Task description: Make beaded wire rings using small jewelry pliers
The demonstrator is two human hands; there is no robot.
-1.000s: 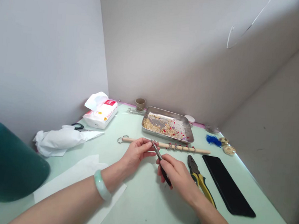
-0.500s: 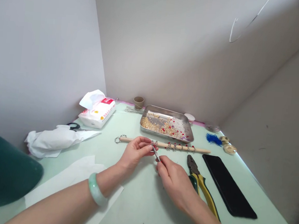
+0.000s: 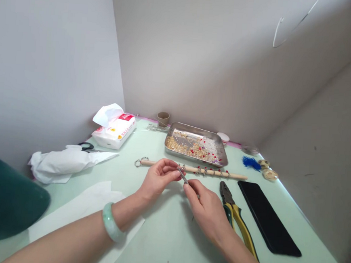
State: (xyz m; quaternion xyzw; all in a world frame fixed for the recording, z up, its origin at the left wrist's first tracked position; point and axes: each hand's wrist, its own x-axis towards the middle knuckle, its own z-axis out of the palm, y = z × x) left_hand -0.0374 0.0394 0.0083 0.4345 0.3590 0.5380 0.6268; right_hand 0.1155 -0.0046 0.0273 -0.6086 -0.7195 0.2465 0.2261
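Observation:
Near the middle, my left hand (image 3: 158, 178) is closed in a pinch, its fingertips around a small piece with red beads that is too small to make out fully. My right hand (image 3: 207, 205) is closed on slim metal tweezers (image 3: 183, 176), whose tip reaches my left fingertips. Just behind both hands lies a pale wooden stick (image 3: 232, 176), with several wire rings and red beads along it. Part of the stick is hidden by my left hand. A metal tray (image 3: 195, 157) of gold, red and clear beads stands beyond the stick.
Pliers (image 3: 238, 217) and a black flat case (image 3: 268, 218) lie at right. Blue thread (image 3: 251, 163) is behind them. A tissue pack (image 3: 114, 130), scissors (image 3: 86, 146), wrapped white cloth (image 3: 65, 163) and a dark green object (image 3: 6, 199) are at left. A small cup (image 3: 163, 119) stands at the back.
My right hand and the tweezers have shifted slightly, the tweezers now at a flatter slant against my left fingertips. My left hand has barely moved.

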